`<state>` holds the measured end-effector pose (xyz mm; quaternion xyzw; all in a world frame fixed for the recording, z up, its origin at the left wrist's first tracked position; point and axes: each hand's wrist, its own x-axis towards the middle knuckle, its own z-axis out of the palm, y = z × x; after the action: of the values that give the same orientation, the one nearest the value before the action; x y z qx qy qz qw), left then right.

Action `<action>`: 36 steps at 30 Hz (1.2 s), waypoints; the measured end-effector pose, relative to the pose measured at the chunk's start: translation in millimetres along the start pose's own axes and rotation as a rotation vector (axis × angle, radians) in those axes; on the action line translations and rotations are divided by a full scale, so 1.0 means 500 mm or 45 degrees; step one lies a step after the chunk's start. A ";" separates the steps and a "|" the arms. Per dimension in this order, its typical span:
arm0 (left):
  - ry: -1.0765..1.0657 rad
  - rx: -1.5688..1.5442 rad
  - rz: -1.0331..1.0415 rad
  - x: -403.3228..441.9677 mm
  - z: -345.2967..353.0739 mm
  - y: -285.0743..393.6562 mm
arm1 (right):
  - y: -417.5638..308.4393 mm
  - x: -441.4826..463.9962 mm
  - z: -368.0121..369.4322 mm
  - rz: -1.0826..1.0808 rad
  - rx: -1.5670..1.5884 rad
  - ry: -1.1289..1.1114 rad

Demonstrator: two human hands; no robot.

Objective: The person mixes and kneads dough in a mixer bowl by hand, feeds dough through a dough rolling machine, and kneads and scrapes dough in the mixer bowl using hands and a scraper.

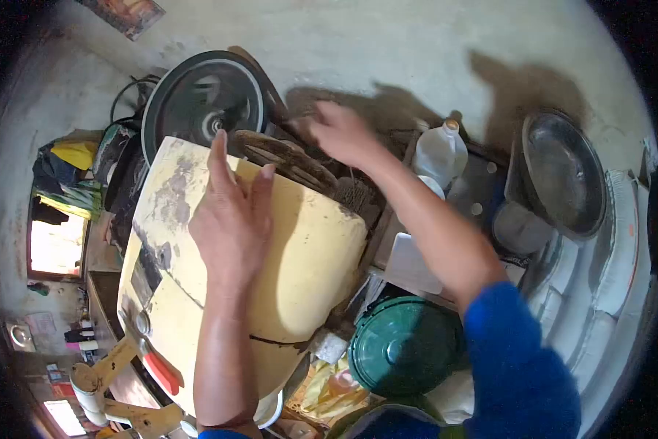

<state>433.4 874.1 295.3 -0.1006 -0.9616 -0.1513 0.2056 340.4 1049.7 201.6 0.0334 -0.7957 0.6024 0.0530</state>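
Observation:
My left hand [230, 212] lies over a worn cream-yellow panel [299, 249] with scraped patches and a crack. Its index finger points toward a large round dark disc [186, 106] with a wide rim and a small hub; the thumb stands apart. Beyond the panel's far edge, my right hand [340, 132] is smeared by motion. It is near dark, stringy-looking material [285, 157] along that edge; whether it holds anything I cannot make out. A red-handled hand tool [160, 373] lies at the panel's lower left.
At right stand a white plastic jug [441, 152], a green lidded bucket [398, 347], a dark oval basin [564, 175] and a grey cup-like container [520, 228]. White sacks [596, 293] are stacked at far right. A pale wall [387, 44] rises behind.

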 end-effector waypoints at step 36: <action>0.260 0.575 -0.350 -0.044 -0.111 -0.356 | 0.119 -0.926 -0.079 0.280 0.123 0.027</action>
<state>427.8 686.6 289.7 0.0947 -0.9499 0.0309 0.2962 794.7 1098.8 97.7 -0.0577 -0.7641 0.6425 -0.0067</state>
